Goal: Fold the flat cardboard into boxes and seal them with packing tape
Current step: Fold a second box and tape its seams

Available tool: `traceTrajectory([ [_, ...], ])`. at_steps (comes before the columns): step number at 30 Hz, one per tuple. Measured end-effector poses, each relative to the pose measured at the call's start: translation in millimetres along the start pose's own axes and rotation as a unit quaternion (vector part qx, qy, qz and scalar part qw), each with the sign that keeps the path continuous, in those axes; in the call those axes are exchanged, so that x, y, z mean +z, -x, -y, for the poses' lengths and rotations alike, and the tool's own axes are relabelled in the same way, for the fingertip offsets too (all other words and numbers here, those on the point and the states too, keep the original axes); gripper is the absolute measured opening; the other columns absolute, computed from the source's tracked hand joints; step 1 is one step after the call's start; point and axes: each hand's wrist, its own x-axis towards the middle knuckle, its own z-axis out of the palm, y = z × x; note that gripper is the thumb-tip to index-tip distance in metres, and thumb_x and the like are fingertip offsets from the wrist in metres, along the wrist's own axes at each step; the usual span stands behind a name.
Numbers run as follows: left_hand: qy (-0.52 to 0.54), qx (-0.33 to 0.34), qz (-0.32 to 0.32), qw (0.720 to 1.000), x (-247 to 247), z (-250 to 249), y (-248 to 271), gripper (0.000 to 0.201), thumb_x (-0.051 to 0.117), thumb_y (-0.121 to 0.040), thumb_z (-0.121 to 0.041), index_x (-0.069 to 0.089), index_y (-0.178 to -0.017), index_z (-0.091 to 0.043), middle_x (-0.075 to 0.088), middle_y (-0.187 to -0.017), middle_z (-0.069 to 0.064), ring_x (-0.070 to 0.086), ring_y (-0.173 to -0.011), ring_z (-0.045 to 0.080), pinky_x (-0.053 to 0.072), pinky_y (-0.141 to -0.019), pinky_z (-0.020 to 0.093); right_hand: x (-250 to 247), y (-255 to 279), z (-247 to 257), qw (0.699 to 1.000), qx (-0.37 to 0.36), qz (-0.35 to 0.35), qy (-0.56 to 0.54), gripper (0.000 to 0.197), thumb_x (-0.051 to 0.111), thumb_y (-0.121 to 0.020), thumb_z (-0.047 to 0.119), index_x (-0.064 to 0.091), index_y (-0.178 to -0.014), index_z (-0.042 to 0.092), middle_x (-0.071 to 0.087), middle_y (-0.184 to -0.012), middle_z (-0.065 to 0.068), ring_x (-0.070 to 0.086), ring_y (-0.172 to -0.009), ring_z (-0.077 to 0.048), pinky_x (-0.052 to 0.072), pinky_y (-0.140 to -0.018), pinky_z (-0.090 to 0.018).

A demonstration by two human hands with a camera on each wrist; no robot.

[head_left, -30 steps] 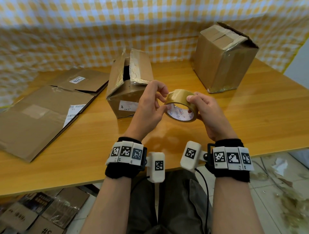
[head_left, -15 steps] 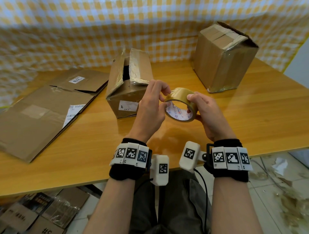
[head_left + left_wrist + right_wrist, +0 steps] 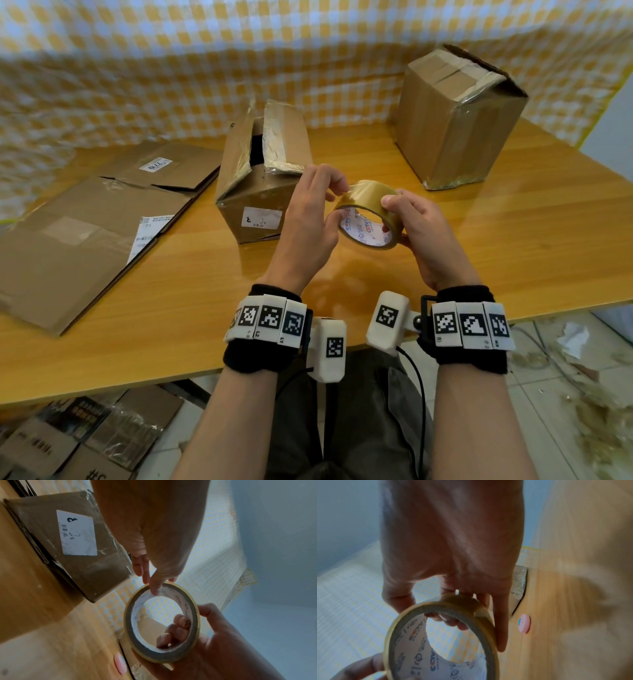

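A roll of tan packing tape (image 3: 368, 198) hangs above the table's front middle, held by both hands. My right hand (image 3: 411, 222) grips its right side, fingers curled through the core (image 3: 175, 632). My left hand (image 3: 318, 212) pinches the roll's upper left rim, thumb inside the core (image 3: 155, 588), fingertips on the outer tape surface. A small cardboard box (image 3: 263, 178) with an unsealed, gaping top stands just behind my left hand. A taller taped box (image 3: 455, 116) stands at the back right. Flat cardboard sheets (image 3: 78, 233) lie on the left of the table.
The wooden table (image 3: 513, 240) is backed by a yellow checked cloth (image 3: 205, 68). A small pink round object (image 3: 524, 623) lies on the table near the taller box. More flattened cardboard (image 3: 68, 442) sits on the floor under the table's left side; scraps litter the floor at right.
The roll has turned slightly in my hands, and my left fingers have shifted along its upper rim. Both hands stay in about the same place above the table.
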Motion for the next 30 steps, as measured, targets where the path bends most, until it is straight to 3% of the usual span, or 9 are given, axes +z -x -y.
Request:
traceTrajectory([
  [6, -0.008, -0.003, 0.000, 1.000, -0.1, -0.5, -0.6, 0.039, 0.068, -0.082, 0.005, 0.049, -0.105, -0.020, 0.048, -0.107, -0.006, 0.055, -0.085, 0.011, 0.052, -0.073, 0.024, 0.1, -1.2, -0.1, 1.000, 0.000, -0.011, -0.003, 0.029, 0.054, -0.100, 0.022, 0.052, -0.072, 0.023, 0.046, -0.066, 0.011, 0.042, -0.074, -0.020, 0.035, -0.068, -0.035],
  [9, -0.007, -0.001, -0.003, 1.000, -0.6, -2.0, -0.7, 0.040, 0.068, -0.082, 0.007, 0.049, -0.105, -0.020, 0.049, -0.107, -0.005, 0.055, -0.081, 0.013, 0.052, -0.072, 0.027, -0.2, -1.9, -0.1, 1.000, -0.005, -0.009, -0.002, 0.028, 0.054, -0.100, 0.022, 0.052, -0.072, 0.023, 0.046, -0.067, 0.008, 0.042, -0.074, -0.020, 0.035, -0.065, -0.034],
  [14, -0.007, 0.009, -0.005, 1.000, -0.2, -3.4, -0.9, 0.039, 0.068, -0.083, 0.007, 0.050, -0.105, -0.019, 0.047, -0.106, -0.007, 0.051, -0.081, 0.007, 0.047, -0.073, 0.019, -0.3, -2.9, -1.0, 1.000, -0.012, -0.010, -0.017, 0.017, 0.056, -0.090, 0.031, 0.054, -0.078, 0.018, 0.045, -0.074, -0.001, 0.040, -0.076, -0.021, 0.034, -0.064, -0.033],
  [18, -0.012, 0.008, 0.007, 1.000, -0.3, -2.7, -1.2, 0.040, 0.068, -0.082, 0.006, 0.049, -0.106, -0.020, 0.046, -0.107, -0.009, 0.050, -0.086, 0.007, 0.045, -0.075, 0.016, 0.4, -3.0, -0.9, 0.999, -0.012, -0.020, -0.029, 0.022, 0.057, -0.085, 0.033, 0.056, -0.087, 0.011, 0.042, -0.081, -0.008, 0.039, -0.077, -0.022, 0.033, -0.066, -0.036],
  [21, -0.009, 0.008, 0.014, 1.000, -0.9, -4.4, -1.0, 0.042, 0.067, -0.082, 0.008, 0.049, -0.106, -0.021, 0.047, -0.107, -0.007, 0.051, -0.084, 0.009, 0.045, -0.073, 0.015, 0.3, -3.7, -1.8, 0.999, -0.009, -0.022, -0.034, 0.026, 0.059, -0.079, 0.040, 0.056, -0.084, 0.014, 0.042, -0.079, -0.007, 0.039, -0.078, -0.023, 0.033, -0.066, -0.036],
  [24, -0.009, 0.010, 0.015, 1.000, -0.8, -5.3, -1.5, 0.040, 0.066, -0.082, 0.008, 0.049, -0.106, -0.020, 0.048, -0.107, -0.006, 0.052, -0.084, 0.010, 0.046, -0.073, 0.017, 1.2, -4.4, -2.8, 0.999, -0.001, -0.033, -0.043, 0.018, 0.059, -0.081, 0.036, 0.056, -0.080, 0.018, 0.043, -0.075, -0.004, 0.040, -0.078, -0.024, 0.034, -0.063, -0.033],
  [28, -0.016, 0.010, 0.001, 1.000, 2.0, -6.5, -1.6, 0.038, 0.064, -0.082, 0.010, 0.051, -0.106, -0.016, 0.049, -0.108, -0.003, 0.050, -0.084, 0.007, 0.046, -0.075, 0.018, 2.4, -5.0, -3.9, 0.999, -0.012, -0.028, -0.039, 0.022, 0.059, -0.079, 0.040, 0.055, -0.078, 0.018, 0.041, -0.076, -0.006, 0.038, -0.077, -0.023, 0.033, -0.063, -0.035],
  [30, -0.036, 0.010, -0.008, 0.999, 4.8, -7.0, -0.6, 0.040, 0.061, -0.082, 0.012, 0.049, -0.107, -0.017, 0.048, -0.110, -0.002, 0.050, -0.087, 0.010, 0.051, -0.077, 0.028, 4.0, -5.4, -3.9, 0.999, -0.015, -0.021, -0.030, 0.019, 0.058, -0.083, 0.037, 0.053, -0.075, 0.021, 0.042, -0.073, -0.002, 0.038, -0.076, -0.023, 0.032, -0.064, -0.036],
])
